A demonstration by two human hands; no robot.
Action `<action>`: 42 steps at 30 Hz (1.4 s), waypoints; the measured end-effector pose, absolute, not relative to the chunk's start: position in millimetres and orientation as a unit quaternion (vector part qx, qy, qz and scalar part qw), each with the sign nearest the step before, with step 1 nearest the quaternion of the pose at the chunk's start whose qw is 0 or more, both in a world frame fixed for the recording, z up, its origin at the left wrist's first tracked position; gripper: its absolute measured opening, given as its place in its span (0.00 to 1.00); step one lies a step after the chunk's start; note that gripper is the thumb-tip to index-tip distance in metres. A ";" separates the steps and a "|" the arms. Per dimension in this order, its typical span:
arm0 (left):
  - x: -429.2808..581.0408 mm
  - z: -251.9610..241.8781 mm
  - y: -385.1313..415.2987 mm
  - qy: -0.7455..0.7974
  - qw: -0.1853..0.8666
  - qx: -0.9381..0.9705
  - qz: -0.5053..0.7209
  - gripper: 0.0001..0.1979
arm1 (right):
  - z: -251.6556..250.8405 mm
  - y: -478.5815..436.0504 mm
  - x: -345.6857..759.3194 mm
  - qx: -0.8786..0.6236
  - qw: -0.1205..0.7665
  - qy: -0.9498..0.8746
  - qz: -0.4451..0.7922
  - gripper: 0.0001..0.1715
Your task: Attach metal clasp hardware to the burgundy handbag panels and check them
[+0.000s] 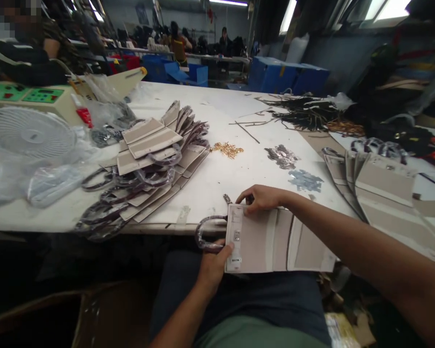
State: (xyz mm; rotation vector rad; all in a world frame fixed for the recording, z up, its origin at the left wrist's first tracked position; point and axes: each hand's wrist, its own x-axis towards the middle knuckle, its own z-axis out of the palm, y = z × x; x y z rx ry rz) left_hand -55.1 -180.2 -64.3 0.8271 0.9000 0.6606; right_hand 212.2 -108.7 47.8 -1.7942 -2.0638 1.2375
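A beige bag panel [271, 239] with a wrapped loop handle [205, 232] lies across my lap at the table's front edge. My left hand [213, 263] grips the panel's left end beside a small metal clasp [236, 237]. From the right, my right hand [261, 198] presses on the panel's top edge with fingers curled; what they pinch, if anything, is hidden. A small metal piece [227, 198] lies on the table just left of that hand.
A heap of similar beige panels with handles [152, 164] covers the table's left half. Gold fittings [227, 149] and grey metal parts [282, 155] lie mid-table. More panels [380, 181] sit right, a white fan grille [29, 131] and plastic bags left. People work behind.
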 end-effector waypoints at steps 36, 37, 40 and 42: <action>-23.5 -51.1 -172.2 0.448 0.801 0.230 0.324 0.16 | 16.4 -164.8 103.3 -0.545 0.681 -0.397 0.286 0.27; -23.6 -51.3 -172.1 0.447 0.802 0.228 0.323 0.16 | 15.8 -164.1 103.3 -0.555 0.675 -0.391 0.290 0.27; -23.8 -51.9 -171.7 0.447 0.805 0.223 0.321 0.15 | 14.1 -162.2 105.5 -0.562 0.674 -0.363 0.313 0.28; -24.0 -53.2 -171.8 0.445 0.806 0.227 0.317 0.15 | 18.2 -161.8 105.8 -0.549 0.684 -0.360 0.319 0.29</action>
